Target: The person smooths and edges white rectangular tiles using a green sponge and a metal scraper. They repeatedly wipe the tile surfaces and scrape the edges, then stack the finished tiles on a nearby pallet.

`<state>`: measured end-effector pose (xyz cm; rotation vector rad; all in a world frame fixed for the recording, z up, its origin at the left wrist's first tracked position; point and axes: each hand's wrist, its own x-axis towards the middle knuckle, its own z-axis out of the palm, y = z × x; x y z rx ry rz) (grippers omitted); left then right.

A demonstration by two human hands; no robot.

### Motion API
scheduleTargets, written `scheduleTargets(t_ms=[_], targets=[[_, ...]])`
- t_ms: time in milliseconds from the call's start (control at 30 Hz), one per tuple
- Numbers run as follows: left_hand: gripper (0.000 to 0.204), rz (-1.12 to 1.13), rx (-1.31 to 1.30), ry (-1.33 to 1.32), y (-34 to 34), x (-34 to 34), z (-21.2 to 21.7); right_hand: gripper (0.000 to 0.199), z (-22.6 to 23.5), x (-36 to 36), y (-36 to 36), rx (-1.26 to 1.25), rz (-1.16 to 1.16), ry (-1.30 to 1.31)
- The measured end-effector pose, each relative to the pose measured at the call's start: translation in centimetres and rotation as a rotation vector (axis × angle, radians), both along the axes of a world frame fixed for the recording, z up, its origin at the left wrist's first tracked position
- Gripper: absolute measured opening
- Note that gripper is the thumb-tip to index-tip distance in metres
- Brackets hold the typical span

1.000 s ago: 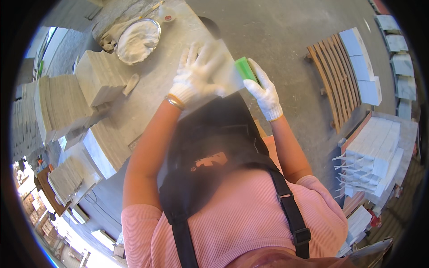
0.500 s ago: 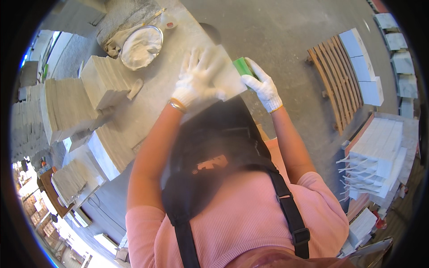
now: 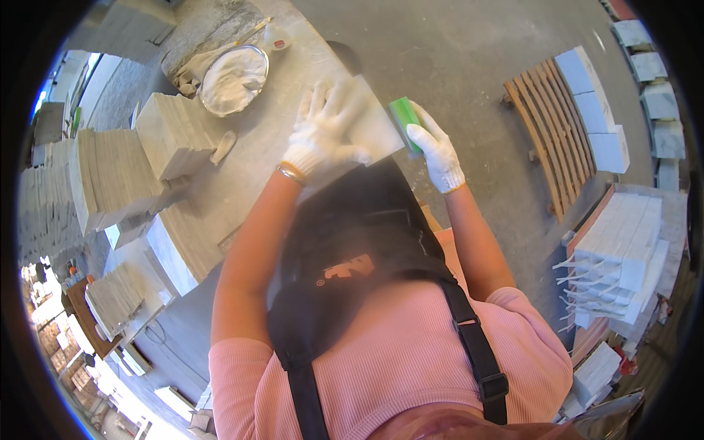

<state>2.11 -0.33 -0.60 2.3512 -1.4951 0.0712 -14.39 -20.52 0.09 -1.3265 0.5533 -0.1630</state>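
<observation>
My left hand [image 3: 320, 133], in a white knitted glove, lies flat with its fingers spread on a pale, thin tile [image 3: 375, 126] at the near corner of the bench. My right hand [image 3: 442, 158], gloved the same way, grips a green rectangular block [image 3: 402, 117] between thumb and fingers. The block is held just past the tile's right edge, over the floor side. Whether its lower end touches that edge I cannot tell. Part of the tile is hidden under my left hand.
On the bench [image 3: 242, 165] stand a round metal bowl [image 3: 262, 86] of white powder, a small white bottle [image 3: 277, 37] and several stacks of tiles [image 3: 110, 176]. To the right are a wooden slatted pallet [image 3: 546, 136] with white blocks and a loaded crate [image 3: 616, 253].
My right hand and the green block have moved slightly right and toward me, and the block is more upright in view. My left hand stays in place on the tile.
</observation>
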Motion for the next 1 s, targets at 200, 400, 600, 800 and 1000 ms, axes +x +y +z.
scheduleTargets(t_ms=[200, 400, 600, 800, 1000], targets=[[0.116, 0.007, -0.005, 0.014, 0.0, 0.0, -0.2, 0.068, -1.0, -0.6, 0.4, -0.135, 0.065, -0.012], [0.115, 0.021, 0.163, 0.003, -0.3, -0.8, 2.4, 0.067, -2.2, -1.0, -1.7, -0.097, -0.04, 0.005], [0.114, -0.363, 0.234, -0.056, -2.9, 0.4, 5.3, 0.069, -0.7, -5.1, -2.2, -0.064, -0.16, -0.004], [0.103, -0.445, 0.152, -0.117, -4.7, 0.9, 5.4, 0.066, 1.8, -7.4, -1.9, 0.074, -0.198, -0.013], [0.091, -0.055, -0.066, -0.025, -0.3, -0.7, 2.9, 0.067, 0.2, -3.9, -0.4, 0.052, -0.117, -0.191]])
